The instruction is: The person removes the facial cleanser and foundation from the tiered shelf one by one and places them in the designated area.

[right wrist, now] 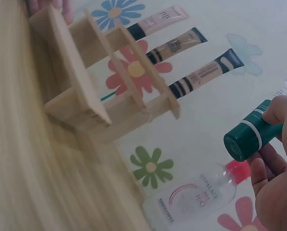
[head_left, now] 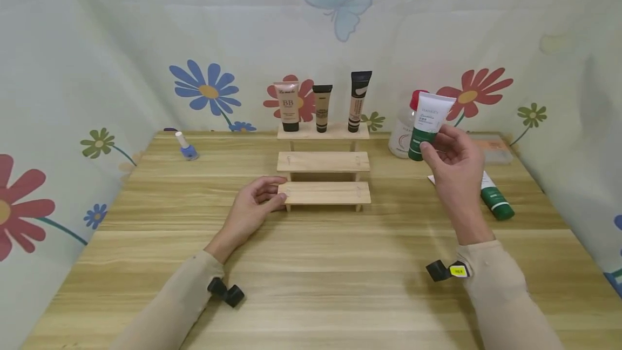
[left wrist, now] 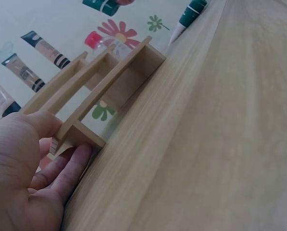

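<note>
My left hand (head_left: 252, 204) grips the left end of the lowest step of a three-tier wooden display stand (head_left: 324, 193); in the left wrist view the thumb lies on top and the fingers (left wrist: 75, 168) are underneath. My right hand (head_left: 459, 163) holds a white cosmetic tube with a green cap (head_left: 430, 123) upright, cap down, raised above the table between thumb and fingers. On the top step stand three tubes: a pink BB cream tube (head_left: 288, 106), a small tan tube (head_left: 322, 108) and a taller black-topped tube (head_left: 358, 101). The lower two steps are bare.
Behind the held tube stands a clear bottle with a red cap (head_left: 399, 136). A second green-and-white tube (head_left: 497, 203) lies on the table behind my right wrist, near a flat clear-and-orange package (head_left: 493, 149). A blue nail polish bottle (head_left: 188, 151) sits far left. A flower-printed curtain (head_left: 262, 31) hangs behind.
</note>
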The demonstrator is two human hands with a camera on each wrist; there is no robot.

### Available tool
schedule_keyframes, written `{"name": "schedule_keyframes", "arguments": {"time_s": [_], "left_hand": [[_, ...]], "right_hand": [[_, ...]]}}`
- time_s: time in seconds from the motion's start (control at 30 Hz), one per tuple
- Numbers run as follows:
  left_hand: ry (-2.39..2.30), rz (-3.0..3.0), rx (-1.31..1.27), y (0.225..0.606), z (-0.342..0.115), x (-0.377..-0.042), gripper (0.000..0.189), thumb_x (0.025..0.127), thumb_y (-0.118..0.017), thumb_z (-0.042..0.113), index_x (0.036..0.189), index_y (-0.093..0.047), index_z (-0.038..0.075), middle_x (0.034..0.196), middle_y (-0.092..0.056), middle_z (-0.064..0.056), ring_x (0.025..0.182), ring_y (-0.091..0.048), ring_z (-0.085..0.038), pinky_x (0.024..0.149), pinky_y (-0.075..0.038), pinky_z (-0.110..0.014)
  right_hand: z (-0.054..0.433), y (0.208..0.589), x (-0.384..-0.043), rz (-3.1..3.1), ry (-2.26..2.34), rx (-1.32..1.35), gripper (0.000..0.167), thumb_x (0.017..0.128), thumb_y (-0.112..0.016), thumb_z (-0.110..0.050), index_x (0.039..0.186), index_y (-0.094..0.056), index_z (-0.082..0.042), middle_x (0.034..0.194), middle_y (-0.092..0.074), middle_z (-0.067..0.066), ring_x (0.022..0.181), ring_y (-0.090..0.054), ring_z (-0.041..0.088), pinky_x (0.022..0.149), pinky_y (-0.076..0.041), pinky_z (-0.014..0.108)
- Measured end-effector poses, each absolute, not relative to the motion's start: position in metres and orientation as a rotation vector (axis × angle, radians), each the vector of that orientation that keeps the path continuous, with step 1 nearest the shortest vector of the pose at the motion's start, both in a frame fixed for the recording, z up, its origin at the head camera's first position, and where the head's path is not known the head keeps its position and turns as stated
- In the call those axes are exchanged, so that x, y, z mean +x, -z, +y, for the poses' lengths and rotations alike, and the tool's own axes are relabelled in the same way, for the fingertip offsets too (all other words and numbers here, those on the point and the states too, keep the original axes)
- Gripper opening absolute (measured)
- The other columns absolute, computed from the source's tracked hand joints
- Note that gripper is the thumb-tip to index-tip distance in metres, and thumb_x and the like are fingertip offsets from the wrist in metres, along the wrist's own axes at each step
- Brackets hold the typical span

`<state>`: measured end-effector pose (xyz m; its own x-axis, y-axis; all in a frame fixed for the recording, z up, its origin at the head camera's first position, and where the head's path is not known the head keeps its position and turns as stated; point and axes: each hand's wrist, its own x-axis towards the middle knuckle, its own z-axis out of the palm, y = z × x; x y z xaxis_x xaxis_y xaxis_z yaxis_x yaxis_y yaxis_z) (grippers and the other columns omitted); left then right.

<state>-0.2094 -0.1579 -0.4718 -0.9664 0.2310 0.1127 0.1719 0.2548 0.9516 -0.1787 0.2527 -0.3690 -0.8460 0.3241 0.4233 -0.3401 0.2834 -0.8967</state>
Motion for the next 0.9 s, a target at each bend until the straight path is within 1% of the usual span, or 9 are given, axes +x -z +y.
{"name": "schedule_keyframes", "arguments": {"time_s": [0.07,0.2,0.3,0.43,0.57,0.67,0.77,0.9], "left_hand": [[-1.842,2.448,0.388,0.472,-0.158,-0.209,0.036,0.106,-0.081,0.026,0.140,-0.074,0.019,0.125,-0.075,-0.011,0.116,-0.072,-0.026,0.096,-0.060,-0.022],[-1.860,2.423,0.379,0.472,-0.157,-0.209,0.035,0.106,-0.081,0.025,0.139,-0.074,0.020,0.124,-0.074,-0.011,0.116,-0.073,-0.027,0.095,-0.062,-0.025],[-1.873,2.405,0.376,0.471,-0.157,-0.209,0.035,0.106,-0.081,0.023,0.140,-0.074,0.018,0.124,-0.074,-0.013,0.116,-0.073,-0.029,0.093,-0.063,-0.026],[-1.864,2.410,0.375,0.470,-0.157,-0.209,0.036,0.106,-0.081,0.024,0.140,-0.074,0.017,0.125,-0.074,-0.013,0.116,-0.073,-0.028,0.094,-0.062,-0.025],[-1.846,2.427,0.376,0.470,-0.157,-0.209,0.037,0.106,-0.081,0.026,0.141,-0.074,0.019,0.125,-0.074,-0.011,0.117,-0.072,-0.027,0.095,-0.061,-0.024],[-1.847,2.428,0.372,0.470,-0.158,-0.208,0.036,0.106,-0.081,0.026,0.140,-0.074,0.019,0.125,-0.074,-0.011,0.116,-0.072,-0.027,0.095,-0.061,-0.024],[-1.859,2.421,0.375,0.469,-0.157,-0.208,0.037,0.106,-0.081,0.025,0.141,-0.074,0.017,0.124,-0.074,-0.012,0.114,-0.072,-0.027,0.094,-0.062,-0.024],[-1.869,2.420,0.372,0.469,-0.156,-0.208,0.038,0.105,-0.082,0.024,0.142,-0.074,0.015,0.123,-0.074,-0.013,0.113,-0.072,-0.027,0.093,-0.061,-0.023]], "right_hand": [[0.257,0.374,-0.175,-2.056,-1.578,-0.019,0.044,0.108,-0.076,-0.016,0.150,-0.067,-0.014,0.136,-0.070,0.004,0.114,-0.065,0.019,0.100,-0.055,0.017],[0.264,0.383,-0.171,-2.100,-1.551,-0.054,0.043,0.107,-0.077,-0.017,0.150,-0.068,-0.015,0.137,-0.070,0.005,0.113,-0.065,0.018,0.098,-0.055,0.016],[0.269,0.390,-0.168,-2.127,-1.540,-0.061,0.043,0.107,-0.077,-0.016,0.150,-0.069,-0.015,0.136,-0.070,0.005,0.112,-0.065,0.018,0.096,-0.055,0.016],[0.274,0.400,-0.161,-2.192,-1.506,-0.112,0.045,0.108,-0.076,-0.018,0.152,-0.067,-0.014,0.135,-0.069,0.004,0.111,-0.064,0.016,0.094,-0.053,0.014],[0.279,0.412,-0.155,-2.250,-1.477,-0.184,0.047,0.108,-0.076,-0.021,0.154,-0.066,-0.014,0.134,-0.068,0.003,0.110,-0.064,0.013,0.092,-0.052,0.012],[0.283,0.419,-0.151,-2.277,-1.473,-0.203,0.047,0.108,-0.078,-0.021,0.152,-0.067,-0.012,0.130,-0.069,0.003,0.108,-0.065,0.011,0.089,-0.053,0.010],[0.285,0.426,-0.147,-2.305,-1.466,-0.199,0.045,0.107,-0.078,-0.021,0.149,-0.068,-0.009,0.127,-0.070,0.005,0.107,-0.066,0.009,0.087,-0.053,0.009],[0.287,0.434,-0.143,-2.334,-1.470,-0.182,0.045,0.107,-0.078,-0.021,0.149,-0.068,-0.007,0.126,-0.070,0.008,0.105,-0.067,0.008,0.087,-0.054,0.008]]}}
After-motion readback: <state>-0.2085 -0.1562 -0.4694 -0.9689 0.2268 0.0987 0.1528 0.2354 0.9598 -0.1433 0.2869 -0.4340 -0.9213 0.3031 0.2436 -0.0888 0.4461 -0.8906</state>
